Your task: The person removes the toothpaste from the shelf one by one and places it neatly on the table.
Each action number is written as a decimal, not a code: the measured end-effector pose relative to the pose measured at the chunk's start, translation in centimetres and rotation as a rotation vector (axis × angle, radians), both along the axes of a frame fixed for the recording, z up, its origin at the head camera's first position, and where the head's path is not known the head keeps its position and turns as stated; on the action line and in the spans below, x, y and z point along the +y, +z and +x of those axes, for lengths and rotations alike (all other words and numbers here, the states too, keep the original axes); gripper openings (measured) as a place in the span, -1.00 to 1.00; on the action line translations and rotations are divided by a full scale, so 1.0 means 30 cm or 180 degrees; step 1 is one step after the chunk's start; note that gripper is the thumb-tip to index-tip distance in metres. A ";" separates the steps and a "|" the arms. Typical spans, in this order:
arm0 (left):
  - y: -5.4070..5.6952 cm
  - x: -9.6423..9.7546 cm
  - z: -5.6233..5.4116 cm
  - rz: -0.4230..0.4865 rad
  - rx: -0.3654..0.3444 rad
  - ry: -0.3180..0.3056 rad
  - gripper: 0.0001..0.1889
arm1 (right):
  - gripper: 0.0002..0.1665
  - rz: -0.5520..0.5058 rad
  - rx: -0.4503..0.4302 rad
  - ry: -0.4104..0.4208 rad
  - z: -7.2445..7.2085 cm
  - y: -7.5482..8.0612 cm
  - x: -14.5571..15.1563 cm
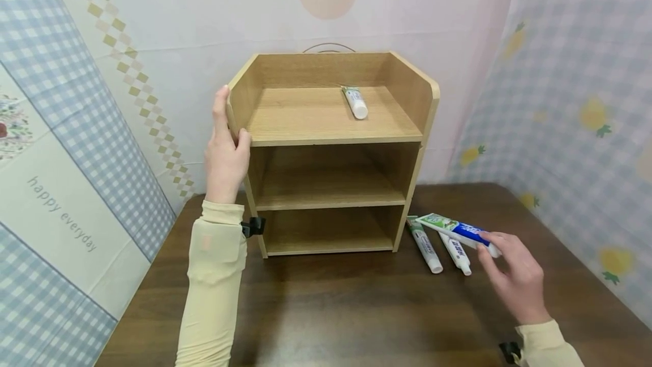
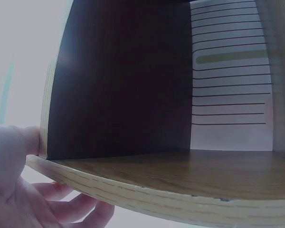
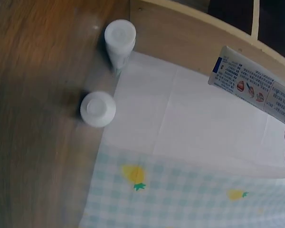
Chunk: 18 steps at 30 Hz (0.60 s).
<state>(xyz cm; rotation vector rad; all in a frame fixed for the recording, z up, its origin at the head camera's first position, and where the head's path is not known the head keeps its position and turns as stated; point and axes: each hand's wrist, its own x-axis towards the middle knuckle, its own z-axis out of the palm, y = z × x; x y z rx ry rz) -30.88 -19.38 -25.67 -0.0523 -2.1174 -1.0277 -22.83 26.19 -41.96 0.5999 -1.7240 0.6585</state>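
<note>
A wooden shelf rack point(image 1: 331, 203) with a railed top stands on the table. My left hand point(image 1: 226, 154) grips the front edge of its left side panel near the top; the left wrist view shows the thumb and fingers on either side of a board. To the right, my right hand point(image 1: 514, 271) pinches a green, blue and white toothpaste tube point(image 1: 458, 230) by its cap end, held above the table. Beneath it lie a grey-white toothpaste tube point(image 1: 425, 247) and a white toothpaste tube point(image 1: 457, 254). One small toothpaste tube point(image 1: 355, 102) lies on the top shelf.
The dark wooden table point(image 1: 331, 310) carries the rack. Patterned cloth point(image 1: 575, 101) hangs on the right, and a pale cloth point(image 1: 204, 10) hangs behind. Checked cloth with lettering point(image 1: 66, 203) is at the left. The rack has two lower compartments.
</note>
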 end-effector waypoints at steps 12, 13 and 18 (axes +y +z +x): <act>-0.002 -0.001 0.002 0.0053 -0.0018 -0.0022 -0.23 | -0.33 -0.0102 -0.0317 -0.0505 -0.023 -0.026 0.111; -0.003 -0.002 0.002 0.0066 -0.0018 -0.0041 -0.23 | -0.34 -0.0105 -0.0360 -0.0549 -0.020 -0.031 0.120; -0.003 -0.004 0.004 0.0095 0.0011 -0.0087 -0.23 | -0.52 0.0016 -0.0604 -0.0728 -0.006 -0.047 0.159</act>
